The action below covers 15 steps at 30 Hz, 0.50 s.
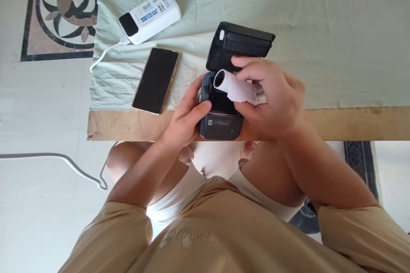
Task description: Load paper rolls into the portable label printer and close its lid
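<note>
A small black portable receipt printer (222, 126) sits at the table's front edge, its lid (246, 38) swung up and back. My left hand (188, 113) grips the printer's left side, thumb on top near the open compartment. Between the thumb and fingers of my right hand (275, 94) is a small roll of white paper (240, 88), tilted over the compartment. The hollow core of the roll faces left, and its loose paper edge looks torn. My right fingers hide the roll's other end. Whether the roll touches the printer, I cannot tell.
Left of the printer lies a dark-screened smartphone (156, 80). Behind it is a white power bank (152, 17) with a white cable (104, 53) running off the left side. A pale green cloth (346, 42) covers the table, whose bare wooden edge (352, 123) shows in front.
</note>
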### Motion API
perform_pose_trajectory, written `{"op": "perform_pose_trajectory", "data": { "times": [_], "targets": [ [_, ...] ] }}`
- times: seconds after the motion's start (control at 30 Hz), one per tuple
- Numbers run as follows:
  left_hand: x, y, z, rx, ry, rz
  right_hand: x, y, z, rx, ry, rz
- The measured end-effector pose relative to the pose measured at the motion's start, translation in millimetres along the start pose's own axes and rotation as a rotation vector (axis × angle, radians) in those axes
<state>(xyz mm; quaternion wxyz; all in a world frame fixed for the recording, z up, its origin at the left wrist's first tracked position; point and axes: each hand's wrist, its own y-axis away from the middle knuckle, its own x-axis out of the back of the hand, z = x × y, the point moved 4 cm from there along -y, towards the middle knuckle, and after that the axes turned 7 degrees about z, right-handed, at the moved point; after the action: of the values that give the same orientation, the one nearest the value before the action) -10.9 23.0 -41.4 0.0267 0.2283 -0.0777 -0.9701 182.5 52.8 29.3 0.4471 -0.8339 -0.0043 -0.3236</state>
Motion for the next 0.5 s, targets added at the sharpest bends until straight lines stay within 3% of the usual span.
{"op": "perform_pose_trajectory", "data": {
  "times": [0.2,0.37,0.5],
  "targets": [
    [0.3,1,0,0.027,0.012,-0.036,-6,4,2,-0.060,0.042,-0.162],
    [-3.0,1,1,0.060,0.021,-0.036,1,3,-3,0.078,0.031,0.011],
    [0.1,-3,-6,0.061,0.042,-0.062,3,4,-18,0.137,0.065,0.005]
  ]
}}
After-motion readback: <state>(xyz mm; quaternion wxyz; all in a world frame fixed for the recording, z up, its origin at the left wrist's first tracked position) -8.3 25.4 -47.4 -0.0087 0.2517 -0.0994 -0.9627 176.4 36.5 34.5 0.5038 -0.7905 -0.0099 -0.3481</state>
